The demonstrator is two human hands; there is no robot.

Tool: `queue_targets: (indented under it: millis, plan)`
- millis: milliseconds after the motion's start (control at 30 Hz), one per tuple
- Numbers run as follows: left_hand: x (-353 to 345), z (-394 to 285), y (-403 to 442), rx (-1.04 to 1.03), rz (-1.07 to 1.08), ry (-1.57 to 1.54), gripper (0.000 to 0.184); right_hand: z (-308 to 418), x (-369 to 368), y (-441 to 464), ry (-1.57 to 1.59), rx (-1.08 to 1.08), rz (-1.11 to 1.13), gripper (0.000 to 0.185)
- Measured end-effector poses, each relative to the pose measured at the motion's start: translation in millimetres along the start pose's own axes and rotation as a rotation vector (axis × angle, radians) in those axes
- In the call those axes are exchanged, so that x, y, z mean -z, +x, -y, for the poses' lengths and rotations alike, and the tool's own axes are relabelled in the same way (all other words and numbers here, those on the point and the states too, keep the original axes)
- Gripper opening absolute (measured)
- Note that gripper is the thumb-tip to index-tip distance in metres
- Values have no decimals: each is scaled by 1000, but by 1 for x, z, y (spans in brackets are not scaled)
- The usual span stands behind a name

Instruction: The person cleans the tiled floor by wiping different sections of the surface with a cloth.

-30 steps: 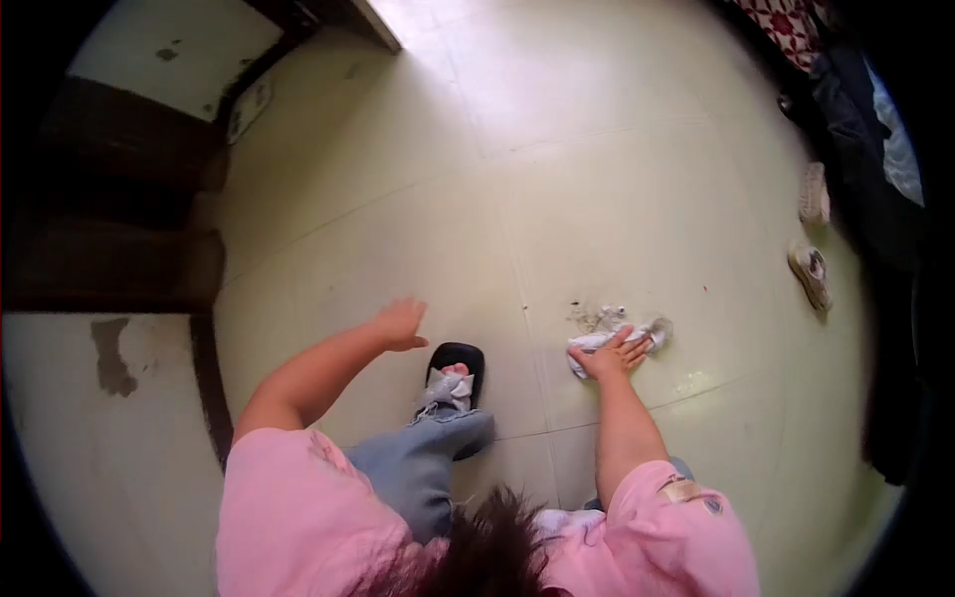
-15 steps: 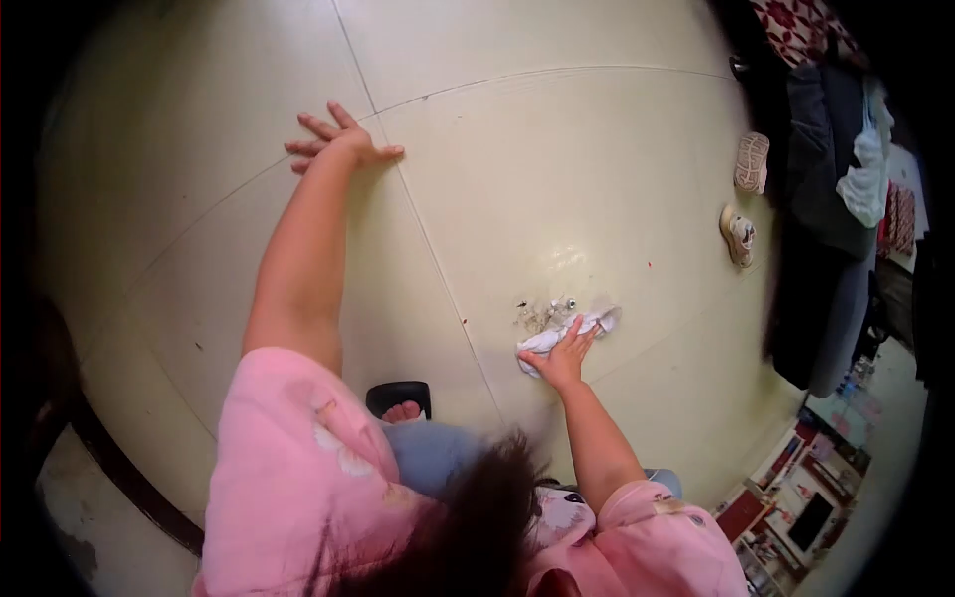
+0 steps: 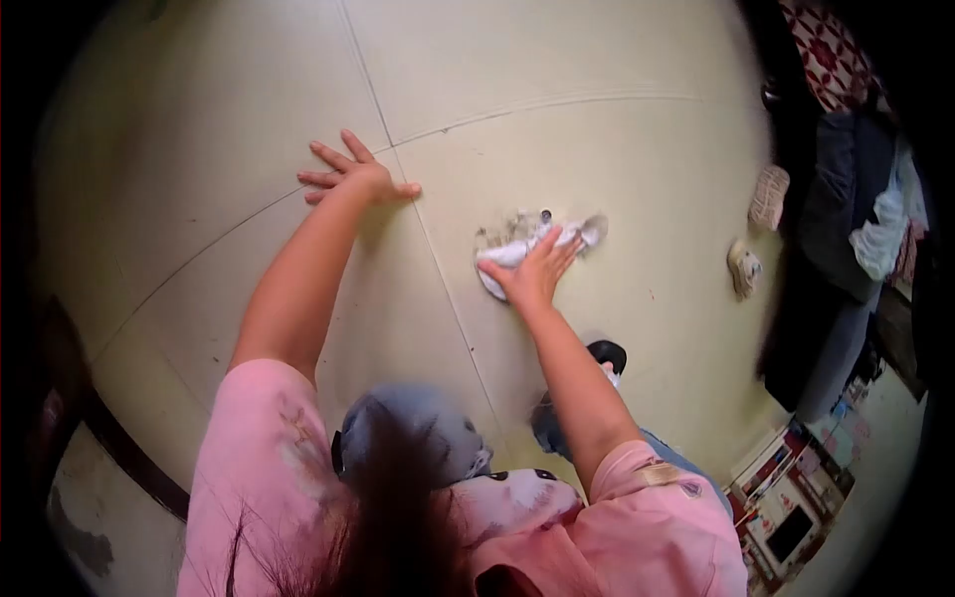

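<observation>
My left hand (image 3: 353, 179) lies flat on the tiled floor (image 3: 597, 368) with its fingers spread, beside a crossing of the tile seams, and holds nothing. My right hand (image 3: 535, 271) presses down on a crumpled white cloth (image 3: 505, 255), thumb at its left end and fingers across its right part. Along the cloth's far edge lies a patch of dark, crumbly dirt (image 3: 494, 237), with a small round, dark object (image 3: 545, 215) beside it. What the cloth covers is hidden.
A pair of pale shoes, one (image 3: 768, 198) on its side and the other (image 3: 743, 269) nearer, lies at right. Beyond them stands furniture with dark clothes (image 3: 834, 189) draped over it. A dark curved frame (image 3: 129, 453) is at lower left. My black-slippered foot (image 3: 607, 355) is behind my right arm.
My right hand has pushed the cloth forward and a little left over the floor, dirt moving ahead of it. My left hand stays by the seam crossing. My body has leaned and stepped forward.
</observation>
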State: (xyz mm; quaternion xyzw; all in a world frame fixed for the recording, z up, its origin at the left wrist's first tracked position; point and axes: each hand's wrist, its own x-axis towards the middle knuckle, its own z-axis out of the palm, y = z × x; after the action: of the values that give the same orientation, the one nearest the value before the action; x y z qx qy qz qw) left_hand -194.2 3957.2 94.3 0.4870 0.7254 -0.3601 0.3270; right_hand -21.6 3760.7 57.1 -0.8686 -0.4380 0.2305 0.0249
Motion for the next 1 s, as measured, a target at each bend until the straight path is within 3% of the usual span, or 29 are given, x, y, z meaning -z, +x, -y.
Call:
queue_targets:
  millis: [167,300,367,467,500,567,633,733,800,833,900,967,1000]
  plan:
    - [1,3,15,-2,95,61,132,97,7,101,-19,159,-123,126]
    - [-2,4,8,-23,47,-10,135,172,10,197,65,247,-247,126]
    - [-3,3,6,-20,16,-9,135,212,21,235,51,191,-278,124]
    - [-1,7,7,-36,51,-63,135,223,42,282,104,279,-221,121]
    - [-1,10,6,-48,46,-92,135,223,51,278,88,301,-239,121]
    - [-7,13,6,-74,22,-145,134,202,68,266,340,365,-233,115]
    - [-2,14,4,-101,-1,-165,133,156,66,265,185,559,-370,108]
    - [-6,20,-2,-119,-32,-153,132,113,94,216,137,398,-318,98]
    - [-12,22,-7,-142,-46,-143,131,97,109,174,282,673,-510,80]
    - [-16,24,-8,-175,-86,-169,129,82,110,153,278,660,-520,80]
    - [-20,34,-7,-220,-129,-189,128,55,109,111,244,926,-446,54]
    - [-25,56,1,-414,-135,-78,125,14,89,71,210,973,-373,37]
    - [-31,75,5,-524,-220,-53,114,-1,79,44,227,1097,-358,35]
